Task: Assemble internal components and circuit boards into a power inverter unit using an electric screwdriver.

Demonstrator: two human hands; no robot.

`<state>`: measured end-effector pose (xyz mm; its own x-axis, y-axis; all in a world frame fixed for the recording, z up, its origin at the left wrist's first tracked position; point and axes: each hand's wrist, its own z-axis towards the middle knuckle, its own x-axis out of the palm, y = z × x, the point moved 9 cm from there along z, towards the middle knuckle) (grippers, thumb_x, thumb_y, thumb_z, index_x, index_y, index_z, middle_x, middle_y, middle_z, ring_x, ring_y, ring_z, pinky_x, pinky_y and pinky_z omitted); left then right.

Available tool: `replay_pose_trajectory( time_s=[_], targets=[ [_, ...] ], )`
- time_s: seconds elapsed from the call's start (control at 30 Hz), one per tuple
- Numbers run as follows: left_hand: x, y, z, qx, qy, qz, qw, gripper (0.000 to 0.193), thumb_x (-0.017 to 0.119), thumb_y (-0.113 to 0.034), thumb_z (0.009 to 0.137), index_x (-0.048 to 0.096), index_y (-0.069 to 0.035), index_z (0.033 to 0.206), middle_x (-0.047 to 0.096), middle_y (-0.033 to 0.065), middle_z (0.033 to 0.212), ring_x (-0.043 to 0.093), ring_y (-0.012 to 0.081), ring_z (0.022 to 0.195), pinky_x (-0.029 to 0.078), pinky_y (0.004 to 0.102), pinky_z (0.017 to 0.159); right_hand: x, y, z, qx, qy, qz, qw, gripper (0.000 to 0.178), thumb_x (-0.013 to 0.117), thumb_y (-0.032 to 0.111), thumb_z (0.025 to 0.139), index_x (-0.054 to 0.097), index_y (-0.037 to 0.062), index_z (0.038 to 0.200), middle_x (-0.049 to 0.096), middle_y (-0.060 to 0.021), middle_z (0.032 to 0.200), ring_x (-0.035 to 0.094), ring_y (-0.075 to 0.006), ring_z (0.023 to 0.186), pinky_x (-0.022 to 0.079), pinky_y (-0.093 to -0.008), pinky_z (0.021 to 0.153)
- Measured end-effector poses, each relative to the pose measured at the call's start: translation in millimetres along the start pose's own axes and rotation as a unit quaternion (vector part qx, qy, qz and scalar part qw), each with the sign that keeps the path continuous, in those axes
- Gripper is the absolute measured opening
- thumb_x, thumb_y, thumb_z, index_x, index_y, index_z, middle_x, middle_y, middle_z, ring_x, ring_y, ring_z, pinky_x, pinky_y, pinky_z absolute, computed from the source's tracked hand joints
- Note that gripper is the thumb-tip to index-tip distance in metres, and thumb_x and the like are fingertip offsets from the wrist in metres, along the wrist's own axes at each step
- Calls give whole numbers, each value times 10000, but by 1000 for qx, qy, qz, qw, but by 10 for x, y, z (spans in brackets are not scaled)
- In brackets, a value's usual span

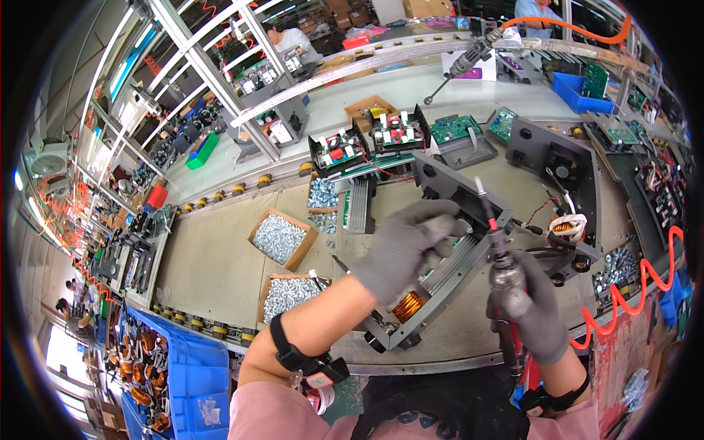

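My right hand (541,308), in a grey glove, is wrapped round a power screwdriver (501,258), whose bit points up and away from me. Over an open dark-grey metal case (431,314) my left hand (402,249), also gloved, has its fingers curled together. Whatever the left fingertips may pinch is too small or hidden to name. Inside the case are a ribbed heat sink (449,270) and a copper-wound coil (408,306) near its close end. The screwdriver stands beside the case's right side, its tip apart from the metal.
Cardboard boxes of screws (279,238) lie left of the case. A second open case (561,172) stands at right, near a coiled red hose (623,293). Circuit assemblies (400,132) line the back. Another screwdriver (469,59) hangs above. A blue bin (198,381) of coils sits lower left.
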<state>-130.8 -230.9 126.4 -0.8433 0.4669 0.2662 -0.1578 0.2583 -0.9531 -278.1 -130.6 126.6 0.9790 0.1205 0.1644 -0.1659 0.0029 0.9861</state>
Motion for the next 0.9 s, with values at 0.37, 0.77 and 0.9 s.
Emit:
replay_pose_trajectory(
  time_s=[0.37,0.77,0.9],
  targets=[
    [-2770,243,202,-71,-319,16,945,407,552,-431,945,605,-43,1054,403,-42,676,375,70,557,336,211,490,-461,78,164,15,-114,-66,991,795,683,542,754,417,-22,1247,524,-55,754,569,-140,583,462,-255,457],
    [-2950,28,944,108,-439,141,881,286,542,-362,935,601,-93,1015,592,74,785,579,198,716,441,314,626,-593,18,193,17,-139,-57,989,759,696,526,735,431,-21,1188,502,-45,761,551,-133,544,458,-253,443],
    [-2655,-669,273,307,-517,341,723,463,553,-395,937,612,41,1082,639,201,822,560,264,729,466,395,694,-700,91,15,7,-171,-41,984,641,675,476,752,454,-10,1107,479,-38,788,544,-139,532,458,-258,439]
  ],
)
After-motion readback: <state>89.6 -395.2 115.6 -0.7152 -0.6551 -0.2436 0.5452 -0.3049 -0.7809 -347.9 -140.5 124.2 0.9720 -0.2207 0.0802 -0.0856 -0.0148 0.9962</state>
